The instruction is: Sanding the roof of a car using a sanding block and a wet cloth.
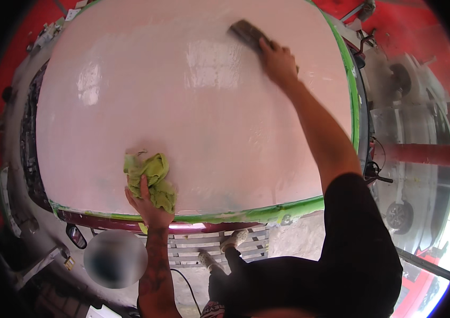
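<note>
A wide car roof [193,127] with a wet, pale pink coat fills the middle of the view. On its near left part, my left hand [150,208] grips a crumpled yellow-green cloth [155,172] against the surface. My right arm reaches far across toward the upper right. There my right hand [279,64] is wrapped round a dark, flat sanding block [247,35] lying on the roof. The block's underside is hidden and its far end is slightly blurred.
Green masking tape [256,213] lines the roof's near and right edges. Below stands a slatted platform [190,249] under my feet. A side mirror [76,236] sticks out at lower left. A red post [421,155] and a silver car [413,175] are at right.
</note>
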The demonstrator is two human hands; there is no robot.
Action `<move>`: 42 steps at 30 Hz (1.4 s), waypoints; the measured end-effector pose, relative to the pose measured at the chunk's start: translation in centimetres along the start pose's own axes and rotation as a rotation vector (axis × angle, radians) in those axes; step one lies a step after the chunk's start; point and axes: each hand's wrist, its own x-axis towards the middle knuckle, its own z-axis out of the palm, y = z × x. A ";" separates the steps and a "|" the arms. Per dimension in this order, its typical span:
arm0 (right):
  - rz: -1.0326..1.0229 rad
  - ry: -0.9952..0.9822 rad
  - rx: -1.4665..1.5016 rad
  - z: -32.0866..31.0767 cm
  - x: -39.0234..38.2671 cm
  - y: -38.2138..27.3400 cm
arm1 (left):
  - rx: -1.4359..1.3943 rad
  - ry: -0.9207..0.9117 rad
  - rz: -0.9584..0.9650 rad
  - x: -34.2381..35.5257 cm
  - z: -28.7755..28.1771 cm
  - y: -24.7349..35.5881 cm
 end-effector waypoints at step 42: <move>-0.470 0.000 0.231 -3.6 -15.9 -12.0 | -0.012 0.004 0.065 0.8 -1.8 0.0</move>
